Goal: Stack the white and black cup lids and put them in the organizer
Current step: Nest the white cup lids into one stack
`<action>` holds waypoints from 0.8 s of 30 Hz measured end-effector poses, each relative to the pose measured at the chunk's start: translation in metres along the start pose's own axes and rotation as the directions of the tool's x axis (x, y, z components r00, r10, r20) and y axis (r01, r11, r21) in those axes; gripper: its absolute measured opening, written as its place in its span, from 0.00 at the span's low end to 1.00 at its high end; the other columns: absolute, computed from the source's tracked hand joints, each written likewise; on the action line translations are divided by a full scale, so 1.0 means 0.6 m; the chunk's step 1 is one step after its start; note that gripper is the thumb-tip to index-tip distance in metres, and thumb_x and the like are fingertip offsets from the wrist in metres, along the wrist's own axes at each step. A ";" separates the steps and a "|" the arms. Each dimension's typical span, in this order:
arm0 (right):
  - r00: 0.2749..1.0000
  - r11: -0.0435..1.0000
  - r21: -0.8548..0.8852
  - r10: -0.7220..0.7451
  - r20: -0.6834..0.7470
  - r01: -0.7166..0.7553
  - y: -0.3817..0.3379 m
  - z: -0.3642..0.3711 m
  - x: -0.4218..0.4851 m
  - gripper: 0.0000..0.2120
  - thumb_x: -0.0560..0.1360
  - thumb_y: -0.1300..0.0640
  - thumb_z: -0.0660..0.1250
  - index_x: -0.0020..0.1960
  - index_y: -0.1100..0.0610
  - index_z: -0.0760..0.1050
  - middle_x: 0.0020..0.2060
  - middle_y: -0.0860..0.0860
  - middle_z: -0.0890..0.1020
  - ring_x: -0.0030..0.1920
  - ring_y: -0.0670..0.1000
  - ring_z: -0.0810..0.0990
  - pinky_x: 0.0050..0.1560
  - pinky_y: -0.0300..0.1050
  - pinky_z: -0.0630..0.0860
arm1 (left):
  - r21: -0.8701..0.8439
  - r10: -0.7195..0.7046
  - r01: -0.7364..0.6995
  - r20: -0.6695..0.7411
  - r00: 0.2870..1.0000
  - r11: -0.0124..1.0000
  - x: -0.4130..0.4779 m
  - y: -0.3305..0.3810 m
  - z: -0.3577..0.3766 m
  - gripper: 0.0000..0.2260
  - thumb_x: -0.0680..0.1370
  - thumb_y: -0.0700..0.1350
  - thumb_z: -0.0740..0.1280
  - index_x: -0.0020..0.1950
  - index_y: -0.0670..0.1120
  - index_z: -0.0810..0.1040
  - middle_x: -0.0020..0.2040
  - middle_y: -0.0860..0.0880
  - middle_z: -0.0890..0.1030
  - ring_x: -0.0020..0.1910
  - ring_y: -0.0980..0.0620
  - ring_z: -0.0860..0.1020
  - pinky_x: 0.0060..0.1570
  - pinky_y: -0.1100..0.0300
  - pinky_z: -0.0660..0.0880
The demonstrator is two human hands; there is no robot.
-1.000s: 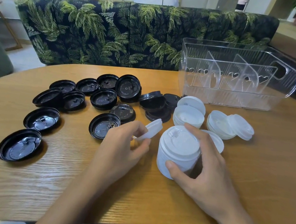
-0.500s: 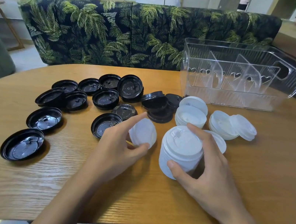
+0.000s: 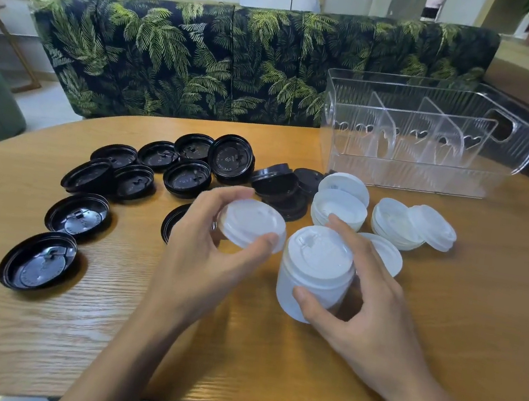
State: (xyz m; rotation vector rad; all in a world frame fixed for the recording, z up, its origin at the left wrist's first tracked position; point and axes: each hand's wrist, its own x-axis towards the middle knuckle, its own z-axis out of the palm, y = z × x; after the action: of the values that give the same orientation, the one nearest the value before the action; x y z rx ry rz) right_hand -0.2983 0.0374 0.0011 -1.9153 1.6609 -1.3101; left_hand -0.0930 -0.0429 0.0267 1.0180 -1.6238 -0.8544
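Change since earlier: left hand has turned its single white lid from edge-on to dome-up and brought it closer to the white stack; right hand has stayed on that stack.
Left hand: thumb on the near rim, fingers on the far rim, pinching the single white lid clear of the desk.
Right hand: thumb on the near side of the white stack, fingers curled round its far right side, gripping it. The stack stands upright on the desk.
Key relation: lid hangs just left of the stack's top, about level with it and slightly tilted. Rims look almost touching; contact cannot be told. Judged next move: a short shift right, level the lid, then press down along the stack's upright axis. The left hand is the nearer one.
Loose white lids: just beyond the stack and to its right.
Black lids: spread out left, mostly underside-up, not yet stacked.
Organizer: far right, well apart from the stack.
Progress: early, by judgement.
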 end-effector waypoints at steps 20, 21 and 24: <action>1.000 1.000 0.016 -0.012 0.015 0.012 -0.005 0.004 -0.001 0.40 0.72 0.45 0.77 0.79 0.41 0.63 0.70 0.34 0.72 0.72 0.37 0.69 0.64 0.24 0.63 | 0.053 0.042 -0.058 0.269 0.962 0.997 -0.012 0.009 0.010 0.27 0.71 0.58 0.73 0.70 0.56 0.81 0.62 0.62 0.84 0.64 0.56 0.80 0.57 0.58 0.76; 1.000 1.000 0.026 -0.007 0.014 0.006 -0.006 0.005 -0.001 0.40 0.72 0.45 0.77 0.80 0.41 0.62 0.70 0.34 0.72 0.72 0.37 0.68 0.64 0.24 0.63 | 0.063 0.049 -0.067 0.251 0.967 0.996 -0.013 0.010 0.012 0.27 0.70 0.59 0.74 0.69 0.56 0.81 0.61 0.61 0.84 0.62 0.55 0.81 0.55 0.59 0.76; 1.000 1.000 0.029 -0.004 0.010 0.004 -0.005 0.010 -0.001 0.43 0.72 0.49 0.79 0.81 0.42 0.61 0.70 0.33 0.72 0.72 0.35 0.69 0.64 0.23 0.63 | 0.121 0.078 -0.101 0.183 0.980 0.987 -0.021 0.018 0.030 0.28 0.67 0.64 0.77 0.65 0.59 0.82 0.56 0.58 0.83 0.56 0.54 0.81 0.50 0.63 0.74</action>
State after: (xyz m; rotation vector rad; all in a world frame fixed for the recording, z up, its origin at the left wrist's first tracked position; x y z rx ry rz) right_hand -0.2918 0.0370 -0.0003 -1.9070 1.6256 -1.3162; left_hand -0.1109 -0.0264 0.0269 0.9715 -1.8829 -0.8051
